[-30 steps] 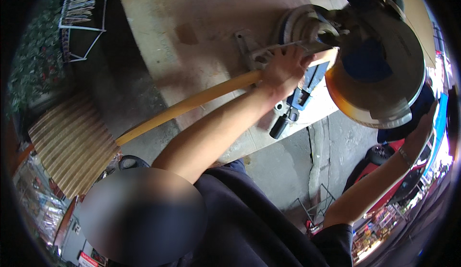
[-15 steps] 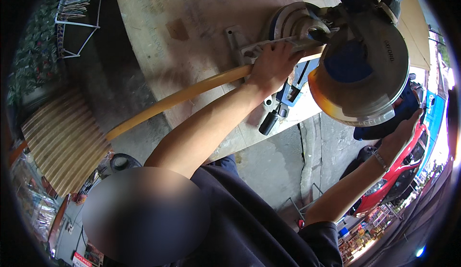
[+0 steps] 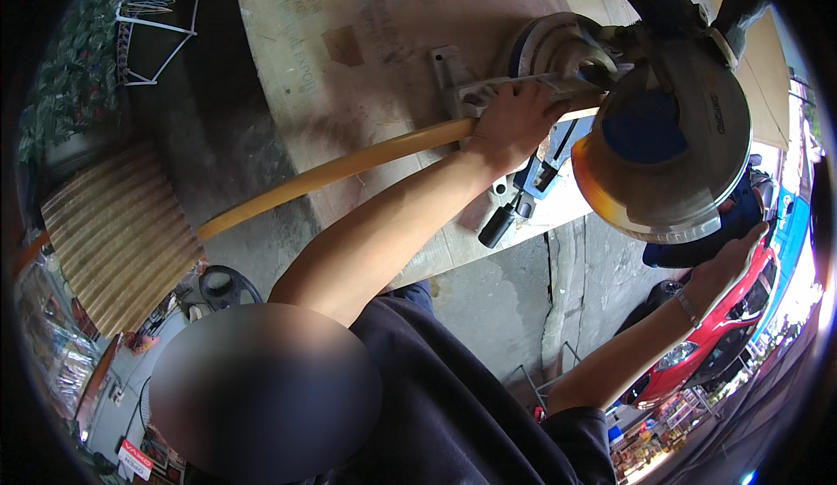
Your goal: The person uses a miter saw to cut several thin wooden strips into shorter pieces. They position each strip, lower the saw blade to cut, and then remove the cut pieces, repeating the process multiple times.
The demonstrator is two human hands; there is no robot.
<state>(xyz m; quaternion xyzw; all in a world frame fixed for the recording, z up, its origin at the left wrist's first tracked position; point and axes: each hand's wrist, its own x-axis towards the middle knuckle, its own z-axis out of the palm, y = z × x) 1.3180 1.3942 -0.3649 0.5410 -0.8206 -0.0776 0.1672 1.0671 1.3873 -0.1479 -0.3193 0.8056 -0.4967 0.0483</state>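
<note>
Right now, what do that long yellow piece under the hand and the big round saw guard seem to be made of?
The long yellow piece looks like smooth painted or plastic-coated tube; its even gloss suggests that, though wood is possible. The round saw guard seems to be bare grey metal, dull and scuffed, with an orange translucent plastic lower rim. The left hand presses the piece down.

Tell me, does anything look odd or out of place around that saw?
One thing: the long yellow pipe sticks far off the wooden table with nothing under its free end. The left hand presses it down beside the saw.
</note>
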